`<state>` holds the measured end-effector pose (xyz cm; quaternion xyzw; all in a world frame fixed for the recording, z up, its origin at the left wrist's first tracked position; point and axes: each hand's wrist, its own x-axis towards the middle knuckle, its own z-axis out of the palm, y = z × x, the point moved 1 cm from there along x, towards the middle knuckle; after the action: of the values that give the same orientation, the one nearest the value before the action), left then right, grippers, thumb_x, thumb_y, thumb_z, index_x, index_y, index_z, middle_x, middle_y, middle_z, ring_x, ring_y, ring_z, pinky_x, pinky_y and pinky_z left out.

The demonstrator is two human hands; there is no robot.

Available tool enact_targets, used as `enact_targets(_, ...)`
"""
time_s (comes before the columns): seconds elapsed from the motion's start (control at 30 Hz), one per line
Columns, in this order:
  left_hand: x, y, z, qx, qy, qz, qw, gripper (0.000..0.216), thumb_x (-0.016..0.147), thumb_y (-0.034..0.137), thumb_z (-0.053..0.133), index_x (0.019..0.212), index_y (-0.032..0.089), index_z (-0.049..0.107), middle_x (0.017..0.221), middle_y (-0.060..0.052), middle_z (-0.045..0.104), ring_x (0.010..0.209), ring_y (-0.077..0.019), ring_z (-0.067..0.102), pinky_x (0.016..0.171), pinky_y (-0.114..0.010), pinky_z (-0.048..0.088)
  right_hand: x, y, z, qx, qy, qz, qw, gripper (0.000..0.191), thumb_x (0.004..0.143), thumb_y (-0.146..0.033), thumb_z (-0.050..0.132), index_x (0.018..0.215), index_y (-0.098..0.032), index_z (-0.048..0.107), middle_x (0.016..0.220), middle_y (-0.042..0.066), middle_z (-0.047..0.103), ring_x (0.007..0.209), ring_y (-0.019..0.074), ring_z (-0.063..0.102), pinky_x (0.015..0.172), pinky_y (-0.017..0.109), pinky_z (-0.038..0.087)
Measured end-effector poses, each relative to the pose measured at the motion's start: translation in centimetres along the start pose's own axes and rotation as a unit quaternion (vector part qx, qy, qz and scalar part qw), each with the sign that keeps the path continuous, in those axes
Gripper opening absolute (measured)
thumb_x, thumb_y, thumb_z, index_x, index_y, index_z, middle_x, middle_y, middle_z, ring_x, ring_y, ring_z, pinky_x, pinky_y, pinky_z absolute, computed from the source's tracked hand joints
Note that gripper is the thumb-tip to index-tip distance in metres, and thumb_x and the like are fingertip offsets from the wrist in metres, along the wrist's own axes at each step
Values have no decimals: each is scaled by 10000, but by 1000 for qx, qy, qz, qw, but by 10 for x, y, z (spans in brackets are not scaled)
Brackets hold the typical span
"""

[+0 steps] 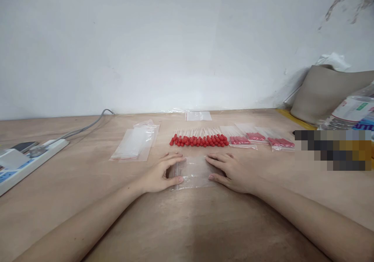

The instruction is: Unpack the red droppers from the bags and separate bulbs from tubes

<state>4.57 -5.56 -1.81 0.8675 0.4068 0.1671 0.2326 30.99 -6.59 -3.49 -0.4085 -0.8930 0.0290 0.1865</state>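
Note:
A clear zip bag (194,172) lies flat on the wooden table in front of me. My left hand (166,171) rests on its left end with fingers spread, and my right hand (226,170) rests on its right end the same way. Just beyond the bag is a row of several thin pale sticks with red round tips (198,139), tips toward me. To their right lie filled bags (239,139) holding the same red-tipped sticks. A stack of flat clear bags (134,143) lies to the left of the row.
A white card-like packet (198,116) lies near the wall. At left are a white power strip (35,164) and its grey cable (87,127). A grey-brown container (324,92) and a plastic bottle (347,112) stand at right, beside a pixelated patch.

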Motion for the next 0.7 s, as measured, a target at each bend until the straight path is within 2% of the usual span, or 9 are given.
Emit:
enact_targets(0.07,5,0,1,-80,33,-19,996,532,724,385,619,1203,207,472,1221,-76,514,1141,-220,457,982,-370,341,3,9,-6,-6,49,18,999,380,832,-417,453,1145,-220,544,1141,76,563,1027,199,501,875,363,361)
enact_targets(0.17,12,-1,2,-124,44,-51,990,534,651,331,687,1137,202,507,1125,-64,551,1015,-212,514,890,-353,399,6,31,-21,-82,121,105,984,239,817,-252,442,962,-194,623,978,70,604,919,188,525,823,345,360)
enact_targets(0.23,16,-3,2,-143,40,-76,986,614,571,309,742,1127,191,509,1107,-64,539,972,-208,514,838,-334,413,4,48,-29,-173,113,160,965,265,752,-169,456,958,-178,622,959,81,598,909,218,512,787,359,349)
enact_targets(0.33,16,-6,-1,-186,29,-125,974,754,447,271,799,1128,169,491,979,-37,541,842,-170,535,738,-288,435,-1,69,-34,-273,66,189,941,297,716,-179,474,979,-171,612,994,101,588,938,261,495,736,365,324)
enact_targets(0.43,15,-7,-9,-222,22,-151,963,659,514,314,759,1100,172,494,795,17,531,689,-126,534,641,-257,439,-5,80,-31,-308,35,175,934,257,803,-233,414,945,-172,620,958,101,609,923,250,513,739,355,297)
enact_targets(0.53,13,-10,-34,-237,98,-166,952,509,610,387,686,1040,175,515,696,28,533,614,-118,534,587,-248,433,-5,81,-28,-323,16,162,932,298,862,-247,345,854,-163,631,882,97,630,881,226,541,737,336,281)
enact_targets(0.67,6,-33,-79,-227,261,-208,915,544,550,382,724,1005,178,508,611,58,500,527,-90,498,542,-226,421,-3,81,-33,-316,5,176,932,292,858,-235,363,761,-166,629,825,78,641,805,197,570,692,312,282)
enact_targets(0.7,4,-42,-88,-238,259,-212,912,541,550,356,731,1005,172,505,610,57,501,538,-88,498,557,-229,430,-3,81,-36,-311,3,177,934,284,851,-232,371,750,-169,629,813,74,642,790,191,575,679,307,285)
